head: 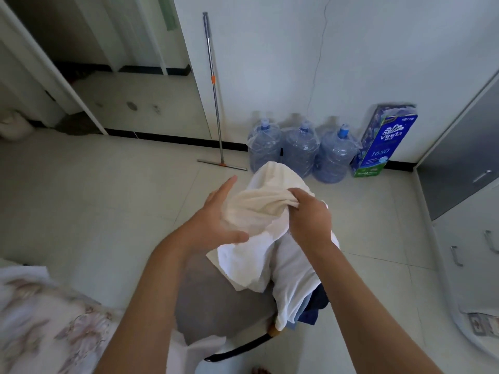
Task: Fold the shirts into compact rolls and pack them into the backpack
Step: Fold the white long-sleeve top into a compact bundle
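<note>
The shirt point(259, 211) is soft, matt cream cloth with a slightly nubby weave. Beyond the shirt, three jugs point(299, 147) are clear bluish plastic with a gloss, and the pole point(214, 98) is bright metal. Right of the shirt, the pack point(380, 147) has a shiny printed wrap. The floor point(108, 190) below the shirt is smooth, glossy pale tile.

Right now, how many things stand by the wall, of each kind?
Jugs: 3
Squeegee: 1
Tissue pack: 1
Total: 5
</note>
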Available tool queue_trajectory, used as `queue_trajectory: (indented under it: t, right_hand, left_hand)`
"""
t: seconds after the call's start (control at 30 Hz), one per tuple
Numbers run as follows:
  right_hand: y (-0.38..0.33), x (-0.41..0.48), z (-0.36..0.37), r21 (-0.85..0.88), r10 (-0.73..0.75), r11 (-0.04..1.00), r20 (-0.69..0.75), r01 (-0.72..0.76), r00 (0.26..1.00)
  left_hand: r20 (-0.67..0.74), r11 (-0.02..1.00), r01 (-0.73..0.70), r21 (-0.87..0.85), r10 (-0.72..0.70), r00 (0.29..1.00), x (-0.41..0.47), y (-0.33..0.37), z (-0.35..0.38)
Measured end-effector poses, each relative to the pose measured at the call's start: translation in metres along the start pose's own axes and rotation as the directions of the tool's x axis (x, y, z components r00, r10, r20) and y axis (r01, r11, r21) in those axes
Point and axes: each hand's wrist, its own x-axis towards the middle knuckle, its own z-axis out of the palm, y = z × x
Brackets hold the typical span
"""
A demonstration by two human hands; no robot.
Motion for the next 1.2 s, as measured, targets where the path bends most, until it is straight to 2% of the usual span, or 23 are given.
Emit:
queue_trajectory:
  t: [0.03,0.1,0.17,0.23,0.3,0.37,0.43,0.47,0.53,0.6,0.67,0.73,0.87,0.97,1.1,1.17,1.2]
  right_hand:
    - [-0.016,-0.002,0.000,0.035,-0.078,0.996,0.020,0.077,0.997]
    - [-0.042,-0.011,0.005,0.168,-0.184,0.974,0.180,0.154,0.966]
    - [-0.048,-0.017,0.013,0.292,-0.178,0.954,0.357,0.072,0.917]
    - [-0.038,-0.019,0.021,0.384,-0.172,0.923,0.475,-0.027,0.863]
    - [-0.021,-0.021,0.029,0.309,-0.198,0.950,0.525,0.031,0.828]
    - [-0.004,-0.022,0.043,0.049,-0.190,0.979,0.557,0.196,0.808]
    - [0.005,-0.021,0.057,-0.219,-0.165,0.926,0.496,0.307,0.853]
    - [0.006,-0.019,0.063,-0.262,-0.180,0.913,0.428,0.313,0.885]
    - [-0.007,-0.010,0.066,-0.189,-0.239,0.938,0.259,0.292,0.936]
    - [-0.036,-0.002,0.062,-0.044,-0.224,0.971,0.194,0.237,0.955]
    - [-0.072,0.004,0.057,0.030,-0.209,0.978,0.179,0.207,0.961]
    - [-0.107,0.006,0.054,0.098,-0.264,0.963,0.173,0.250,0.949]
    - [-0.173,-0.014,0.053,0.210,-0.424,0.902,0.260,0.378,0.867]
    - [-0.228,-0.051,0.052,0.330,-0.522,0.845,0.345,0.420,0.780]
    - [-0.310,-0.128,0.072,0.535,-0.686,0.712,0.389,0.456,0.616]
    - [-0.345,-0.177,0.094,0.611,-0.735,0.666,0.438,0.429,0.518]
    - [-0.358,-0.202,0.109,0.627,-0.752,0.651,0.461,0.427,0.471]
  left_hand:
    - [0.054,0.999,0.023,-0.027,-0.022,0.998,-0.001,-0.001,0.003]
    - [0.000,0.980,0.026,-0.196,-0.027,1.000,0.004,-0.003,0.013]
    - [-0.117,0.946,0.014,-0.323,-0.055,0.992,0.009,-0.013,0.022]
    - [-0.214,0.958,0.040,-0.285,-0.104,0.971,0.006,-0.026,0.022]
    - [-0.332,0.979,0.095,-0.182,-0.152,0.931,0.000,-0.036,0.016]
    - [-0.413,0.984,0.092,-0.155,-0.149,0.898,-0.008,-0.039,0.008]
    - [-0.435,0.993,0.041,-0.109,-0.085,0.897,-0.016,-0.036,-0.002]
    - [-0.446,0.998,0.009,-0.063,-0.036,0.894,-0.021,-0.034,-0.007]
    - [-0.496,0.998,-0.056,0.036,0.066,0.866,-0.030,-0.033,-0.020]
    - [-0.556,0.989,-0.080,0.126,0.138,0.820,-0.037,-0.037,-0.034]
    - [-0.611,0.983,-0.066,0.172,0.159,0.776,-0.044,-0.040,-0.053]
    - [-0.643,0.980,-0.061,0.188,0.170,0.747,-0.055,-0.040,-0.072]
    - [-0.696,0.972,-0.041,0.231,0.195,0.691,-0.103,-0.050,-0.106]
    - [-0.814,0.986,0.017,0.166,0.127,0.567,-0.155,-0.066,-0.127]
    - [-0.945,0.992,-0.009,0.129,0.125,0.303,-0.253,-0.092,-0.151]
    - [-0.982,0.999,0.017,0.031,0.027,0.185,-0.310,-0.116,-0.162]
    - [-0.988,0.998,0.058,-0.028,-0.037,0.151,-0.338,-0.131,-0.167]
